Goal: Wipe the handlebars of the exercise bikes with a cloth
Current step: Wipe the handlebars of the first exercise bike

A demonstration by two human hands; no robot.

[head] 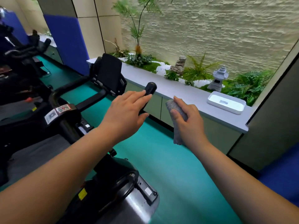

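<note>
— Hands first: what are they doing?
— Left hand (127,113) reaches with fingers spread and relaxed over the near black handlebar (149,91) grip, fingertips at its end. Right hand (189,120) grips a rolled grey cloth (176,110), just right of that grip.
— And the bike?
— The exercise bike (68,113) stands on the green floor (169,167), beside a grey ledge (182,91) holding a white tray (226,102).
</note>
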